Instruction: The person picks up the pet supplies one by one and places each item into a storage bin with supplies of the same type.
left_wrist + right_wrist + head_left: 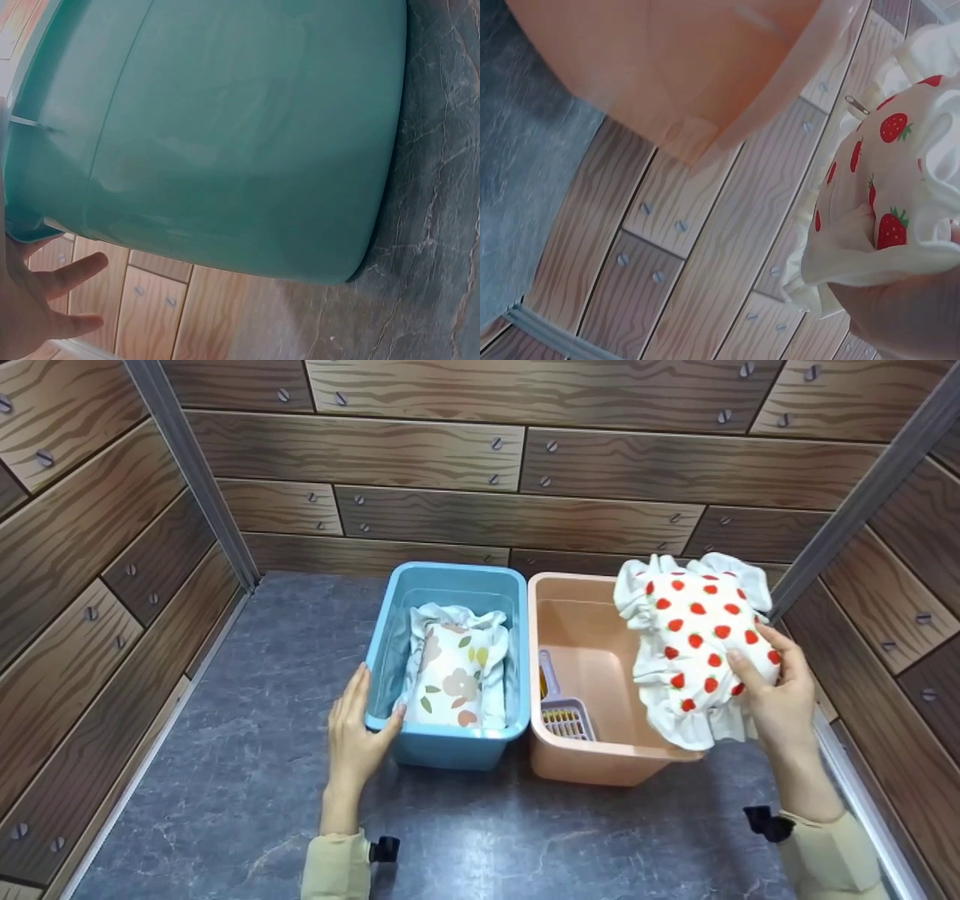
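Note:
My right hand grips the right edge of a small white pillow with red strawberries and a ruffled border. The thumb lies on its face. The pillow is held up over the right side of a peach bin; a zipper pull shows on it in the right wrist view. With fingers fairly straight, my left hand rests against the front left corner of a blue bin, thumb at the rim. Inside that bin lies a ruffled floral pillow.
A lavender slotted scoop sits at the left inside the peach bin, with something yellow partly hidden beneath it. Both bins stand side by side on a dark marbled surface. Wood-patterned walls enclose the back and sides.

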`<state>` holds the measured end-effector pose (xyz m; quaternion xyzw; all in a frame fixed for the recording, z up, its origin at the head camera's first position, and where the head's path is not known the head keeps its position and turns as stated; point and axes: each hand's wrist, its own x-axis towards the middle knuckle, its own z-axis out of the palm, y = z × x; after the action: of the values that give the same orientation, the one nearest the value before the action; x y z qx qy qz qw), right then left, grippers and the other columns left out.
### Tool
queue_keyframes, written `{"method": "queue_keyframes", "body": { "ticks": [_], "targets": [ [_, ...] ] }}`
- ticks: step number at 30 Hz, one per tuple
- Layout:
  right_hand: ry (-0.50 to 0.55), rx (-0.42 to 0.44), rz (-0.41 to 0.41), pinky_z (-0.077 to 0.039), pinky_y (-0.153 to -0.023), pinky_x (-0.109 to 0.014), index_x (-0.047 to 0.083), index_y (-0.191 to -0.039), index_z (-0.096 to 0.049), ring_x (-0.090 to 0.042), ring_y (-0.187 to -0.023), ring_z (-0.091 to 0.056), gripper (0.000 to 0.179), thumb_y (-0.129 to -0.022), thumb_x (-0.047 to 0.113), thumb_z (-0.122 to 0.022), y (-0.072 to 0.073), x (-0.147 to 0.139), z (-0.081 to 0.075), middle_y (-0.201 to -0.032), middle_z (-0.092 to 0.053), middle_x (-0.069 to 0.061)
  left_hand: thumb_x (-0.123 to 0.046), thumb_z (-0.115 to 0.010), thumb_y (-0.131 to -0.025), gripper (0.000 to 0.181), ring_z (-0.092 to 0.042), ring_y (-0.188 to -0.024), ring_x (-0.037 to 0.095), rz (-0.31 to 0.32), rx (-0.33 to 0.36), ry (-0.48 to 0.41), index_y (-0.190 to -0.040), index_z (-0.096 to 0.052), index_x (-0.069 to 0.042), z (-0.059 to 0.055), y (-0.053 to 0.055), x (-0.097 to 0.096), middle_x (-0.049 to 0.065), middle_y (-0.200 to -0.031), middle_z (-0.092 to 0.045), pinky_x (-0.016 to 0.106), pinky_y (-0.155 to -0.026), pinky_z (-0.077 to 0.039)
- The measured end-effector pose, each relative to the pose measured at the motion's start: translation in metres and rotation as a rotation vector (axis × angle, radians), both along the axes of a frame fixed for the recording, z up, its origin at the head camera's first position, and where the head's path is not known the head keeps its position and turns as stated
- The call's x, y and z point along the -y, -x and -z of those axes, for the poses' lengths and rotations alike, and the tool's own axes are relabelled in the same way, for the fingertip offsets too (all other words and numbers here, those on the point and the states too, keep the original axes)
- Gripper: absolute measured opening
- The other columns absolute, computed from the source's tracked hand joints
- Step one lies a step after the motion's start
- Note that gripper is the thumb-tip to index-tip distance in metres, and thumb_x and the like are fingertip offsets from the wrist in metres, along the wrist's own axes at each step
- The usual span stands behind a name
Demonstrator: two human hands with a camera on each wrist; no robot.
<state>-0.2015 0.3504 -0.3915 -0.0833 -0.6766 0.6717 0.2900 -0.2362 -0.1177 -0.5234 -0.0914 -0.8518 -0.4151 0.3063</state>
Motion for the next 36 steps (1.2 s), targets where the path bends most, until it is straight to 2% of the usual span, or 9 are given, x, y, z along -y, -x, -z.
{"method": "queue_keyframes", "body": {
  "ticks": [8, 14, 20, 28, 36],
  "targets": [
    [0.054, 0.009, -0.092, -0.054, -0.076, -0.016, 0.005, -0.133, -0.055, -0.013, -0.099, -0.059, 0.045, -0.09, 0.001, -0.066, 0.0, 0.012, -0.008, -0.118, -0.055, -0.004, -0.03, -0.073, -0.082, 0.073, -0.046, -0.131, 0.038, -0.002, 0.016, -0.004, -0.142, -0.047, 0.003, 0.001, 0.001, 0.0, 0.017, -0.147, -0.046, 0.062, -0.106, -0.03],
    [0.08, -0.024, -0.144, -0.054, -0.076, -0.018, 0.002, -0.133, -0.055, -0.014, -0.095, -0.061, 0.045, -0.09, 0.002, -0.067, 0.001, 0.02, -0.013, -0.115, -0.057, -0.007, -0.031, -0.073, -0.083, 0.072, -0.045, -0.133, 0.038, -0.001, 0.046, -0.014, -0.142, -0.047, 0.003, 0.0, 0.0, -0.002, 0.016, -0.148, -0.045, 0.066, -0.108, -0.026],
    [0.045, 0.009, -0.147, -0.053, -0.076, -0.017, 0.003, -0.135, -0.054, -0.013, -0.094, -0.06, 0.046, -0.09, 0.005, -0.068, 0.005, 0.03, -0.016, -0.114, -0.057, -0.006, -0.031, -0.073, -0.083, 0.072, -0.045, -0.133, 0.038, -0.003, 0.052, -0.013, -0.142, -0.048, 0.002, -0.001, 0.0, -0.002, 0.015, -0.149, -0.045, 0.064, -0.108, -0.026],
    [-0.046, 0.115, -0.193, -0.052, -0.079, -0.016, 0.006, -0.139, -0.049, -0.009, -0.094, -0.061, 0.05, -0.093, 0.013, -0.066, 0.009, 0.047, -0.021, -0.117, -0.054, -0.002, -0.03, -0.073, -0.083, 0.071, -0.046, -0.132, 0.038, -0.006, 0.04, -0.012, -0.141, -0.048, 0.003, -0.001, 0.0, -0.001, 0.016, -0.147, -0.046, 0.065, -0.107, -0.028],
    [-0.049, 0.113, -0.285, -0.052, -0.085, -0.018, 0.001, -0.145, -0.04, -0.01, -0.099, -0.06, 0.058, -0.094, 0.013, -0.065, 0.015, 0.067, -0.03, -0.123, -0.05, -0.005, -0.029, -0.074, -0.082, 0.071, -0.047, -0.131, 0.038, -0.005, 0.014, -0.013, -0.141, -0.049, 0.003, 0.001, 0.0, 0.0, 0.016, -0.147, -0.047, 0.065, -0.106, -0.03]
  ]
}}
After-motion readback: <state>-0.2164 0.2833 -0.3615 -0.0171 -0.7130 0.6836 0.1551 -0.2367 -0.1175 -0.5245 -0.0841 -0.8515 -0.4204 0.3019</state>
